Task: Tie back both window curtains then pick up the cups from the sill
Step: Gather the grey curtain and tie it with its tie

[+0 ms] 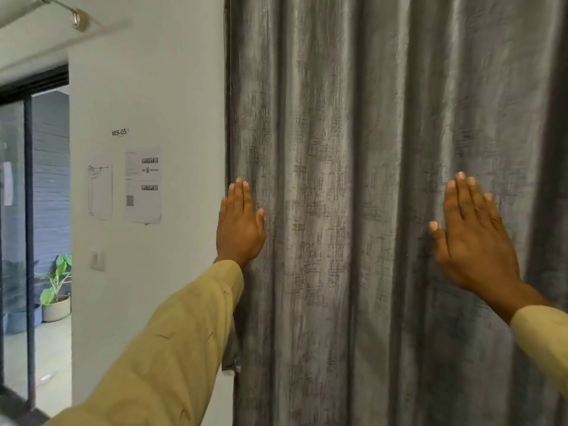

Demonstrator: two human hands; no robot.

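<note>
A grey textured curtain (353,179) hangs drawn in long folds and fills the right two thirds of the view. My left hand (239,226) lies flat with straight fingers against the curtain's left edge, beside the dark window frame. My right hand (473,235) is also flat, its fingers straight, pressed on the curtain further right. A darker fold (553,149) runs down the far right; I cannot tell whether it is a second curtain. The window, the sill and the cups are hidden behind the fabric. No tie-back is in view.
A white wall (147,87) stands left of the curtain, with paper sheets (143,184) and a switch (97,259) on it. Further left are a glass sliding door (18,226) and a potted plant (57,293) on the floor.
</note>
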